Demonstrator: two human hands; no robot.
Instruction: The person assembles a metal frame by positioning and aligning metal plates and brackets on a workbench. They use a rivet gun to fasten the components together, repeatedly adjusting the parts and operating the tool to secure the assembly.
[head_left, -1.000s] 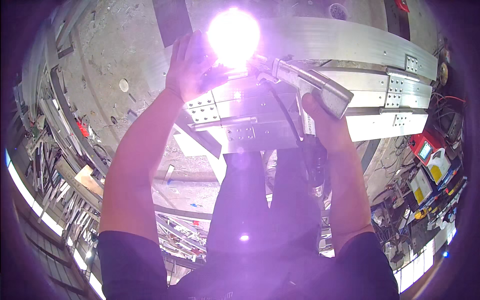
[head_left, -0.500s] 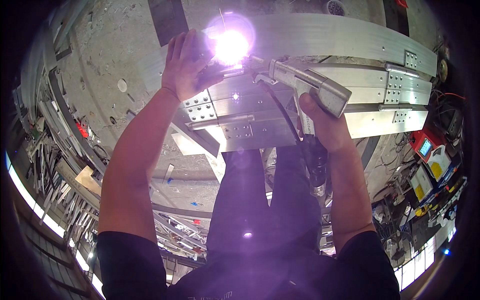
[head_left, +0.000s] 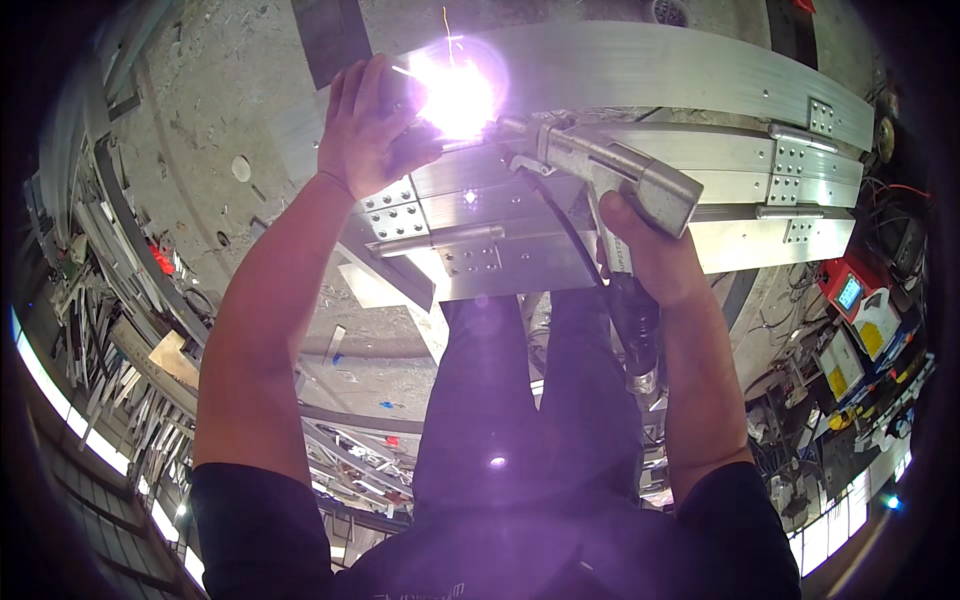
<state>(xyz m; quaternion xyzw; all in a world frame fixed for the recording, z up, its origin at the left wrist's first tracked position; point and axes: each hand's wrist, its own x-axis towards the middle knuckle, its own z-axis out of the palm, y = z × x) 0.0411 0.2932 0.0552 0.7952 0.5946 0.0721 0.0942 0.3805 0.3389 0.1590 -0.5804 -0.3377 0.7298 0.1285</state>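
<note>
Silvery aluminium frame (head_left: 700,70), bolted corner plates; right hand (head_left: 645,255) grips a grey welding gun (head_left: 610,175), left hand (head_left: 365,130) presses flat beside the white arc (head_left: 455,95).

Hands over stacked rails
Left hand (head_left: 368,130) lies on the rails (head_left: 640,70), left of the arc (head_left: 455,95); right hand (head_left: 645,255) grips the torch (head_left: 610,175) right of it.

right hand (head_left: 640,255) gripping welding gun (head_left: 610,175), bright arc (head_left: 455,95)

Aluminium frame (head_left: 640,70) on concrete floor (head_left: 200,110)
</note>
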